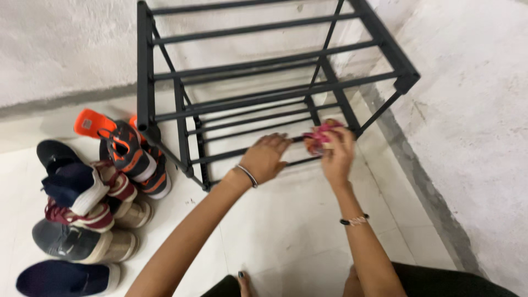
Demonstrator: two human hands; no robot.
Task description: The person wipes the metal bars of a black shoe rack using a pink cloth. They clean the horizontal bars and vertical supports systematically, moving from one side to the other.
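Cloth: a pink, crumpled cloth (318, 137) sits at the rack's lowest tier, right of centre, against the front bars.
Right hand: the right hand (336, 157) is closed on the cloth, fingers curled round it, pressing it at the bars.
Left hand: the left hand (265, 158) lies flat and empty on the lowest front bar, fingers spread, just beside the cloth.
Wrists: a thin bangle on the left, a dark band on the right.
Rack: a black metal rack (264, 77) of bare bars stands on the floor, in a corner between two rough grey walls.
Shoes: a heap of shoes (93, 198) lies left of the rack, the orange-and-black pair touching its front left leg.
Floor: pale tiles (286, 236).
Person: dark clothing and one toe show at the bottom edge.
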